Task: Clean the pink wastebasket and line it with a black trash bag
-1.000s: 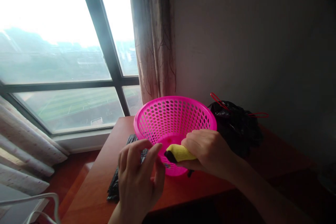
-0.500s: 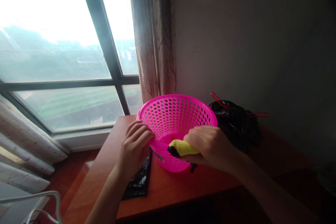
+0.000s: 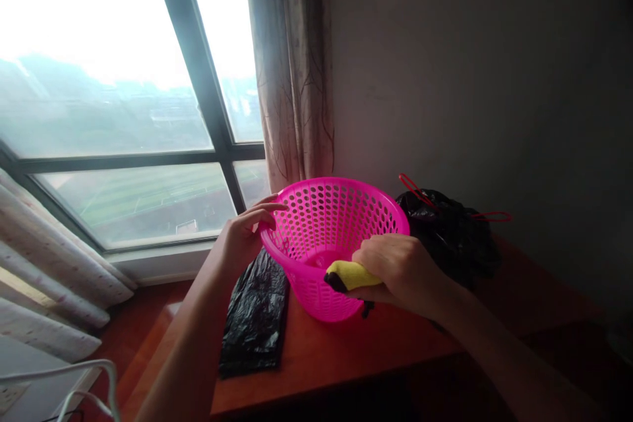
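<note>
A yellow bundle with a black tip [image 3: 353, 275] sits clenched in the right hand [image 3: 393, 264], over the near right part of the rim of a pink basket [image 3: 316, 293]. The left hand [image 3: 246, 227] grasps that basket's rim at its left side, fingers curled over it. The basket stands toward the back left corner of the tabletop [image 3: 341, 362]. A flat black plastic bag [image 3: 257, 326] lies just beside it, stretching toward the front edge. Right of the basket, near the back edge, rests a bulky black bag with red ties [image 3: 452, 231]. Behind hangs a curtain [image 3: 301, 79], beside the window [image 3: 119, 105].
</note>
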